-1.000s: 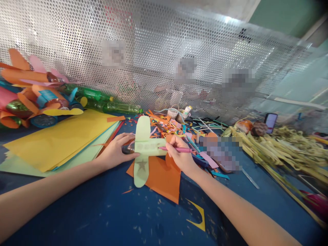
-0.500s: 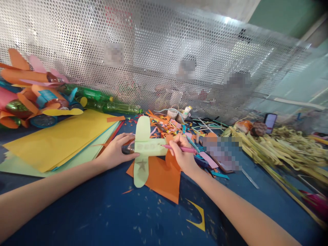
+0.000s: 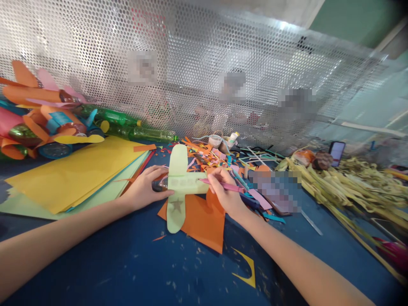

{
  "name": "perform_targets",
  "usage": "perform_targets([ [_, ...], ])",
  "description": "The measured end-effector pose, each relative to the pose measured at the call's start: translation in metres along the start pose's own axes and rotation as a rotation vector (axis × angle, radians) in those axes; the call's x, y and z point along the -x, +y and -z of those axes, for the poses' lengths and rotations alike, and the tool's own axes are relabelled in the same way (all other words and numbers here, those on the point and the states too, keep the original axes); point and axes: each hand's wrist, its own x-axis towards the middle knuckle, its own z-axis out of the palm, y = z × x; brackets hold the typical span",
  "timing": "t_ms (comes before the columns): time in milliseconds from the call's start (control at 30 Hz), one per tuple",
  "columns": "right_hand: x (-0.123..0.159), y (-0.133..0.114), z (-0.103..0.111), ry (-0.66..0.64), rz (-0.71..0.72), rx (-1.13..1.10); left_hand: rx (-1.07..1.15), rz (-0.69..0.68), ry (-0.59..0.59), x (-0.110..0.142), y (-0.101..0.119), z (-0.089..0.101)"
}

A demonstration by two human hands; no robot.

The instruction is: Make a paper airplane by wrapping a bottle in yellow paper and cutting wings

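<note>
A toy plane [image 3: 177, 191], made of a plastic bottle wrapped in pale green paper with rounded wings, lies in front of me. A dark star is on its near wing, and a row of faint grey marks runs along the body. My left hand [image 3: 148, 188] grips the bare bottle end at the left, thumb and fingers on either side. In my right hand [image 3: 225, 191] is a pink pen [image 3: 230, 186], its tip at the body's right part. Orange paper [image 3: 204, 227] lies partly beneath the plane.
Yellow and green paper sheets [image 3: 63, 180] lie at left, with paper-covered bottle planes [image 3: 63, 121] and green bottles [image 3: 137, 131] behind. Paper scraps [image 3: 207, 155] and a blurred phone [image 3: 276, 191] are beyond my right hand. Dried leaf strips [image 3: 357, 187] cover the right side. A perforated sheet [image 3: 197, 46] stands behind.
The pen tip has shifted slightly left along the plane's body, with my right hand following. My left hand keeps its hold on the bottle end.
</note>
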Motion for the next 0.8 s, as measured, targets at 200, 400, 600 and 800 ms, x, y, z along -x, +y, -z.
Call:
perform_targets([
  [200,-0.0011,0.0062,-0.0006,0.016,0.022,0.029,-0.004,0.001,0.001,0.0007,0.0001,0.0005],
  [400,-0.0020,0.0100,-0.0007,-0.002,0.004,0.055,-0.008,0.010,-0.003,0.0003,-0.0003,0.0003],
  [600,-0.0032,0.0086,-0.0002,-0.010,-0.003,0.063,-0.004,0.014,-0.003,0.0001,-0.0001,0.0004],
  [800,-0.0026,0.0089,0.0004,0.008,-0.017,0.044,-0.014,0.007,0.000,-0.0003,0.0008,0.0005],
])
